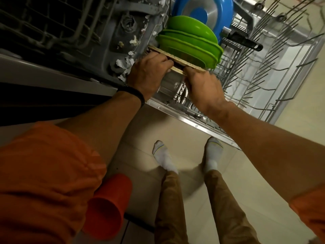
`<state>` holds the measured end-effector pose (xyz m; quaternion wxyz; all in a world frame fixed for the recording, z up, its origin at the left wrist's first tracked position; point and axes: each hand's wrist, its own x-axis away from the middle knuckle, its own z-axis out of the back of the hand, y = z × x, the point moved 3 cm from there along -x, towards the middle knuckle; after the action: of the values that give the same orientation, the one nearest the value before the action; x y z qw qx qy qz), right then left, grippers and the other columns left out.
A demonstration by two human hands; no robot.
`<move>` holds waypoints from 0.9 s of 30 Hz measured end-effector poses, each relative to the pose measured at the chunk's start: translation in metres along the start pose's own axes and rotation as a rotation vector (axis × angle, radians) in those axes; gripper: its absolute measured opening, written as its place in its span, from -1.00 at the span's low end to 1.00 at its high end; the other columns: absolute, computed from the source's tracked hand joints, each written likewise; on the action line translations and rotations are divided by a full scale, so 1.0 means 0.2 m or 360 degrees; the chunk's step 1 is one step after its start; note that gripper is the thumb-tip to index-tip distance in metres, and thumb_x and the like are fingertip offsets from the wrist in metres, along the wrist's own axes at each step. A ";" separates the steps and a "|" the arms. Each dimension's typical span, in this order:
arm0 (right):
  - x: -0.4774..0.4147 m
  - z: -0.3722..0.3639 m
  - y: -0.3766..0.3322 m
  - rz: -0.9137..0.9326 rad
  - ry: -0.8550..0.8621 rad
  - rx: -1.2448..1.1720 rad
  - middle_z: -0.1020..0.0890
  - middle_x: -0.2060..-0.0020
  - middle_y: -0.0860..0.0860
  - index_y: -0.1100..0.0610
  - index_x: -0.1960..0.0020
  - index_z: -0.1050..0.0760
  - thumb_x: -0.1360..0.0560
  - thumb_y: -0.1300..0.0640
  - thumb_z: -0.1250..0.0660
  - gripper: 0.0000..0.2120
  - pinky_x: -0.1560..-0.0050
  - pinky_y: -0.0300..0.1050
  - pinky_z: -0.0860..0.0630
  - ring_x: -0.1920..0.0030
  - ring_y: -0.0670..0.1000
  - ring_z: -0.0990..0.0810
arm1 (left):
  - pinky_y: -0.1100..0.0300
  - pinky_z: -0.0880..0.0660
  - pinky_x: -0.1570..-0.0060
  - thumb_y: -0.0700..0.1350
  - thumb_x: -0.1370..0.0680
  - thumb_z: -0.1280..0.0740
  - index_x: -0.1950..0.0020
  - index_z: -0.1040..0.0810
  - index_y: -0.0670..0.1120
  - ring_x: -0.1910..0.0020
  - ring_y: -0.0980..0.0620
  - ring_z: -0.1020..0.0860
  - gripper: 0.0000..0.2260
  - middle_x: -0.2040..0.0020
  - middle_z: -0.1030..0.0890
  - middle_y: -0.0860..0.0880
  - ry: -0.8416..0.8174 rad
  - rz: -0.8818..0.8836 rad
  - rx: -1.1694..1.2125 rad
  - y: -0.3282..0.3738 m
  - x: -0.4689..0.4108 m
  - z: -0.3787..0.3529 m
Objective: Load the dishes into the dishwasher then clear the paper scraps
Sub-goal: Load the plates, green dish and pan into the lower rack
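Hard to read: the tan board (176,58) shows only as thin speckled edges w/ a dark strip between, so can't tell if it's one piece or two. The right hand (204,88) is seen from the back, fingertips hidden under the board's near end. The left hand (149,74) covers the other end. The upper rack (52,23) at top left is dark and cut off by the frame. The orange cup (109,205) at bottom left is partly behind the orange sleeve, and what it rests on isn't clear.

Grip: both hands are clamped on the tan board, left fingers curled over its top edge, right hand closed round the end nearer the door (193,124). The board is held on edge at the inner end of the lower rack (274,73), just beside the green plates (191,43).

Containers: the lower rack is pulled out over the open door. In it, approx. three green plates stand on edge, stacked close together. Behind them is a blue pan (223,13) w/ a metal base, its black handle (244,42) pointing right. The rest of the tines are bare. Inside the tub, white paper scraps (125,63) lie scattered across the grey floor, most of them near the left hand.
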<state>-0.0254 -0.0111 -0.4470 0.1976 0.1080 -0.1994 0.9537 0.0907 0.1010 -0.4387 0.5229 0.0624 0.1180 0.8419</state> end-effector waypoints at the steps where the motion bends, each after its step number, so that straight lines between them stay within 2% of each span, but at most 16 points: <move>1: 0.00 0.00 0.01 0.0000 -0.0013 0.0038 -0.63 0.11 0.18 0.12 -0.31 -0.41 -0.66 0.23 -0.15 -0.76 0.24 0.09 -0.47 0.22 0.21 -0.54 | -0.06 -0.54 0.03 -0.20 -0.57 -0.32 -0.14 -0.65 -0.19 -0.06 -0.23 -0.59 -0.81 -0.02 -0.66 -0.17 -0.0020 0.0016 0.0001 0.01 0.00 0.00; 3: -0.01 0.02 0.01 -0.0022 -0.0055 0.0075 -0.62 0.11 0.19 0.12 -0.32 -0.41 -0.66 0.25 -0.16 -0.75 0.24 0.08 -0.42 0.22 0.20 -0.53 | -0.07 -0.55 0.02 -0.21 -0.57 -0.32 -0.15 -0.65 -0.19 -0.07 -0.23 -0.58 -0.80 -0.03 -0.65 -0.17 -0.0052 0.0050 0.0013 0.02 -0.01 0.00; 7: 0.02 0.12 0.00 -0.0024 -0.0115 0.0073 -0.65 -0.01 0.20 0.12 -0.32 -0.44 -0.65 0.17 -0.23 -0.75 0.13 0.09 -0.48 0.02 0.29 -0.62 | -0.09 -0.54 -0.03 -0.24 -0.58 -0.33 -0.13 -0.63 -0.20 -0.10 -0.21 -0.56 -0.84 -0.08 -0.64 -0.16 -0.0104 0.0166 0.0047 0.09 -0.02 0.08; 10: 0.10 0.25 -0.01 0.0024 -0.0206 0.0125 -0.63 -0.08 0.16 0.11 -0.37 -0.41 -0.63 0.11 -0.28 -0.68 0.12 0.03 -0.45 -0.02 0.25 -0.63 | -0.09 -0.53 0.00 -0.26 -0.59 -0.31 -0.10 -0.61 -0.17 -0.09 -0.19 -0.55 -0.86 -0.09 -0.62 -0.14 -0.0137 0.0261 0.0073 0.17 0.00 0.20; 14: 0.23 0.53 -0.04 0.0076 -0.0259 0.0252 -0.63 -0.10 0.14 0.08 -0.40 -0.38 -0.64 0.10 -0.25 -0.66 0.14 0.04 -0.45 -0.04 0.25 -0.63 | -0.07 -0.54 0.02 -0.22 -0.59 -0.34 -0.04 -0.60 -0.12 -0.06 -0.17 -0.56 -0.93 -0.05 -0.61 -0.11 -0.0240 0.0387 0.0089 0.35 0.06 0.43; 16: 0.31 0.70 -0.09 0.0110 -0.0287 0.0275 -0.61 -0.12 0.14 0.08 -0.40 -0.37 -0.64 0.09 -0.25 -0.66 0.13 0.03 -0.42 -0.08 0.24 -0.63 | -0.08 -0.55 0.01 -0.19 -0.59 -0.33 -0.04 -0.61 -0.11 -0.06 -0.17 -0.56 -0.92 -0.04 -0.61 -0.10 -0.0248 0.0449 0.0101 0.45 0.08 0.59; 20: 0.49 1.09 -0.20 0.0201 -0.0262 0.0302 -0.62 -0.14 0.12 0.08 -0.34 -0.38 -0.62 0.06 -0.30 -0.68 0.02 0.09 -0.54 -0.11 0.23 -0.63 | -0.08 -0.56 -0.01 -0.16 -0.62 -0.27 -0.12 -0.61 -0.10 -0.11 -0.15 -0.56 -0.85 -0.11 -0.61 -0.09 -0.0274 0.0510 0.0062 0.71 0.12 0.96; 23: 0.66 1.39 -0.30 0.0280 -0.0224 0.0271 -0.61 -0.15 0.13 0.09 -0.30 -0.40 -0.62 0.03 -0.29 -0.70 0.08 0.07 -0.50 -0.11 0.25 -0.62 | -0.06 -0.58 0.14 -0.11 -0.61 -0.26 -0.04 -0.60 -0.10 -0.05 -0.16 -0.57 -0.86 -0.04 -0.60 -0.08 -0.0171 0.0603 0.0008 0.92 0.22 1.27; 27: 0.90 1.73 -0.44 0.0422 -0.0109 0.0219 -0.61 -0.18 0.09 0.06 -0.30 -0.42 -0.63 -0.01 -0.25 -0.72 0.11 0.04 -0.49 -0.10 0.22 -0.62 | -0.04 -0.58 0.19 -0.11 -0.57 -0.33 0.03 -0.62 -0.10 0.01 -0.17 -0.61 -0.89 0.03 -0.63 -0.08 -0.0022 0.0731 -0.0022 1.11 0.38 1.60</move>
<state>-0.1065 -0.0221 -0.0561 0.0552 0.1265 -0.1525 0.9786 -0.0622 0.1166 -0.0719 0.3186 0.0899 0.0914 0.9392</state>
